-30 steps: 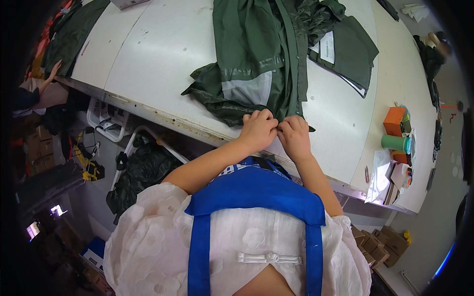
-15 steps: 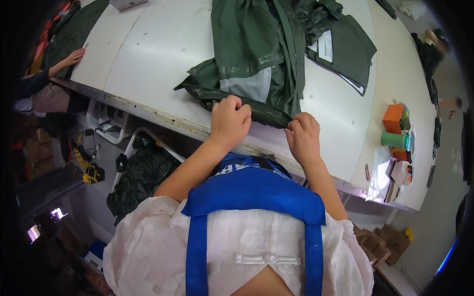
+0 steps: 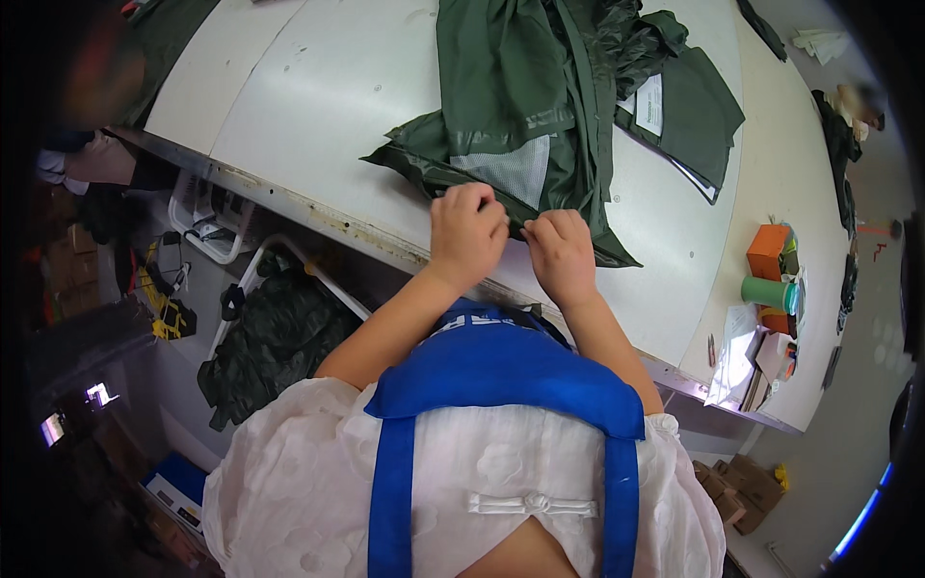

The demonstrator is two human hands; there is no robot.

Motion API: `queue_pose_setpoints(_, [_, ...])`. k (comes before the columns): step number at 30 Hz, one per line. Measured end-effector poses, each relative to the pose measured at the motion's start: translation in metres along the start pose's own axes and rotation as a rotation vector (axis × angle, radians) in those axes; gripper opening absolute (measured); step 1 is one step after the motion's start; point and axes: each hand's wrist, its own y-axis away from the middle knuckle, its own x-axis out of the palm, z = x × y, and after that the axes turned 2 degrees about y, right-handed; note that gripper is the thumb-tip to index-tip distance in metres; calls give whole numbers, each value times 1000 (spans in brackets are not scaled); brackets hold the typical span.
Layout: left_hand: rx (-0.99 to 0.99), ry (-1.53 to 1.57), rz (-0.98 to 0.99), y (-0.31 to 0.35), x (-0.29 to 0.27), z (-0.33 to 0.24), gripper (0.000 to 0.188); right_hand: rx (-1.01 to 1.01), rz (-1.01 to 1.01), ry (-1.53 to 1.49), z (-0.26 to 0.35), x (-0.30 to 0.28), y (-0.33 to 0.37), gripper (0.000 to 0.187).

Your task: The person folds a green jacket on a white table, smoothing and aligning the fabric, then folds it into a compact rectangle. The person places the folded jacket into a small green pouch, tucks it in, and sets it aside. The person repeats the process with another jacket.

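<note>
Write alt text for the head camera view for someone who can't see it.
Both bare hands, left hand and right hand, pinch the near edge of a dark green fabric garment spread on a white worktable. An orange box and green roll sit at the right.

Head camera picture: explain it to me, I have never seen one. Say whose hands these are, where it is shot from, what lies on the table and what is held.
There is no machine here. A person wears a wide fisheye camera on the head, looking down, so you see their own chest, a blue apron and both forearms coming up from below. Straight edges bend because of the lens.

The left hand and right hand sit close together at the near edge of a white table. Both pinch the near hem of a dark green garment spread across it, beside a pale mesh patch.

Further right lie a folded green piece with a paper label, an orange box and a green roll. Below the table, left, a rack holds dark cloth.
</note>
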Motion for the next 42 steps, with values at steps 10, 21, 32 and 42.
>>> queue_pose_setpoints(10, [-252, 118, -141, -18, -39, 59, 8, 170, -18, -173, -12, -27, 14, 17])
queue_pose_setpoints(21, [-587, 943, 267, -20, 24, 40, 55, 708, -136, -1230, -53, -75, -7, 10])
queue_pose_setpoints(32, [-963, 2171, 149, -129, 18, 103, 51, 328, 288, -559, -60, -121, 18, 18])
queue_pose_setpoints(42, [-1097, 1169, 172, -16, -16, 154, 41, 1309, -17, 668, -288, -202, 381, 62])
